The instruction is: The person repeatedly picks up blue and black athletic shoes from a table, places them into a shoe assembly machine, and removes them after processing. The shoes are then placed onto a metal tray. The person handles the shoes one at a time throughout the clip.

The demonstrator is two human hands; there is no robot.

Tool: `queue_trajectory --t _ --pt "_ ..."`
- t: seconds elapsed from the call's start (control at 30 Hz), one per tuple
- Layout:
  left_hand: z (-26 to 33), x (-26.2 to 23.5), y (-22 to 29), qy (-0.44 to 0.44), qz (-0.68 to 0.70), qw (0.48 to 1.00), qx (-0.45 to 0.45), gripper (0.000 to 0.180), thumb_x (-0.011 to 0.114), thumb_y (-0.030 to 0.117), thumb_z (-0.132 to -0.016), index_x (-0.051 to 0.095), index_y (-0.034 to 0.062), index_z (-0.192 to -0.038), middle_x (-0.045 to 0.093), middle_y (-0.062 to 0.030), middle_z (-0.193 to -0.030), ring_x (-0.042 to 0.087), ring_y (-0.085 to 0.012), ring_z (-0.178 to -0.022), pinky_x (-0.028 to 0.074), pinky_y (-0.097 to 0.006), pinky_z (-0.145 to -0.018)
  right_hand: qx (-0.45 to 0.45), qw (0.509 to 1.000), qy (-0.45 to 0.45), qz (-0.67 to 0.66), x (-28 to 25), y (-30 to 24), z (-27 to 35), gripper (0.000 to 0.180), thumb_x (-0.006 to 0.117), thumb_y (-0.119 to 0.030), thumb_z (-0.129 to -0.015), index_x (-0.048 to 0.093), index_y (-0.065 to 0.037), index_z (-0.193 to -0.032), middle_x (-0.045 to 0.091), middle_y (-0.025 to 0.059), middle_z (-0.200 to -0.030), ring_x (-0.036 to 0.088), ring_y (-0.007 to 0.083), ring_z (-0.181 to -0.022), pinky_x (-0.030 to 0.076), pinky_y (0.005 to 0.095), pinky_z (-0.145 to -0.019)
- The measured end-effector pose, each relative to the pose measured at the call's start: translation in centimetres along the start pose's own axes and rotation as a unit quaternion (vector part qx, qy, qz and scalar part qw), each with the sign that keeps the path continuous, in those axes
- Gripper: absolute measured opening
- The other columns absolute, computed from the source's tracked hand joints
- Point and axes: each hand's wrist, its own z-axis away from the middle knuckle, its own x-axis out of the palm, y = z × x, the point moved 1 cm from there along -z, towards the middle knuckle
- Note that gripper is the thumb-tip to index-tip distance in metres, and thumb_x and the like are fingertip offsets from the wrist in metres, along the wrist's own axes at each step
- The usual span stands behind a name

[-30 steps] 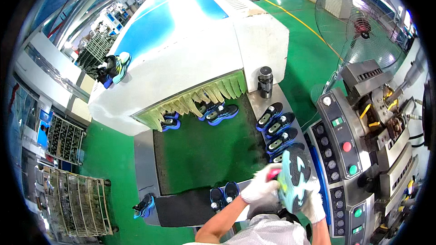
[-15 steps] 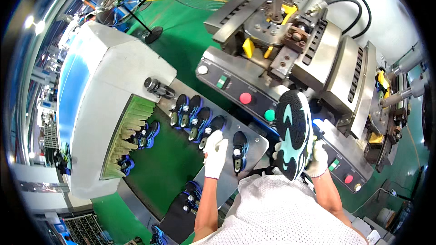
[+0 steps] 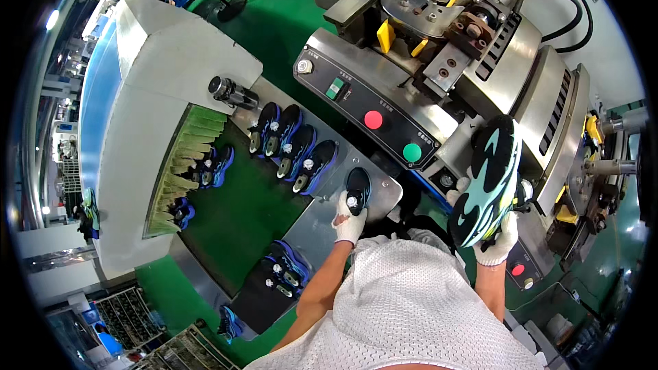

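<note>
My left hand [image 3: 351,220], in a white glove, is closed round the heel end of a dark shoe upper [image 3: 358,185] with blue edging. That upper stands apart from the others, near the right end of the metal table [image 3: 329,223]. On the right side, my gloved right hand [image 3: 499,240] grips a sports shoe [image 3: 488,181] near its lower end. The sports shoe is tipped up so that its black and teal sole shows; its far side is hidden. A row of several blue-edged shoe uppers [image 3: 296,152] stands to the left of my left hand.
Ahead is a metal press machine [image 3: 425,20] with a black button panel [image 3: 349,99]. At left, a big white machine [image 3: 178,55] has a green strip curtain [image 3: 185,171] with shoe uppers beside it. A dark bottle [image 3: 233,92] and a dark mat [image 3: 264,308] are nearby.
My left hand has moved from the end of the row to the separate upper and closed on its heel. The sports shoe in my right hand has shifted right and tilted. The view has shifted too.
</note>
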Motion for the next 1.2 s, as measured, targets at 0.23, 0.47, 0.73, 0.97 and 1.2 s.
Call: queue_trajectory --t 0.23,0.47,0.73,0.97,1.2 --pt "-3.8 -1.8 -2.2 -0.064 -0.009 0.998 0.025 0.084 0.082 0.026 -0.078 0.044 0.0163 -0.152 0.066 -0.0231 -0.130 0.066 -0.0418 -0.115 0.050 -0.053 -0.098 -0.048 0.985 0.108 0.125 1.5 1.8 1.3 0.044 0.072 -0.018 -0.090 0.054 -0.011 -0.129 0.066 0.0029 -0.114 0.068 0.0223 -0.095 0.058 0.0417 -0.088" --pt "-11.1 -5.9 -2.4 -0.087 -0.070 0.990 0.090 0.079 0.081 0.037 -0.080 0.048 0.0141 -0.148 0.069 -0.0231 -0.124 0.065 -0.0415 -0.116 0.048 -0.049 -0.102 0.017 0.996 -0.067 0.048 9.2 2.1 0.1 0.070 0.074 -0.019 -0.086 0.046 0.001 -0.147 0.065 0.0212 -0.132 0.070 0.0336 -0.115 0.063 0.0481 -0.093" --pt "-10.0 -5.2 -3.0 -0.059 -0.037 0.992 0.103 0.081 0.083 0.023 -0.078 0.046 0.0115 -0.150 0.062 -0.0185 -0.140 0.058 -0.0372 -0.130 0.040 -0.048 -0.111 0.088 0.994 -0.030 0.051 10.4 1.4 -0.8 0.051 0.079 -0.014 -0.087 0.059 0.000 -0.132 0.072 0.0114 -0.112 0.072 0.0203 -0.098 0.059 0.0335 -0.080" --pt "-9.9 -4.5 -2.8 -0.047 -0.064 0.989 0.125 0.079 0.085 0.018 -0.076 0.048 0.0073 -0.145 0.063 -0.0229 -0.133 0.059 -0.0426 -0.123 0.046 -0.048 -0.104 0.067 0.992 0.014 0.106 7.9 2.7 -1.5 0.054 0.085 -0.031 -0.085 0.065 0.011 -0.114 0.068 0.0061 -0.093 0.061 0.0093 -0.073 0.044 0.0245 -0.055" --pt "-10.0 -5.3 -1.9 -0.076 -0.027 0.991 0.110 0.078 0.085 0.016 -0.076 0.049 0.0095 -0.145 0.063 -0.0233 -0.135 0.059 -0.0407 -0.125 0.046 -0.046 -0.106 0.078 0.995 -0.019 0.052 7.5 0.8 0.1 0.050 0.076 -0.018 -0.090 0.059 0.004 -0.132 0.071 0.0135 -0.120 0.071 0.0206 -0.104 0.059 0.0365 -0.089"
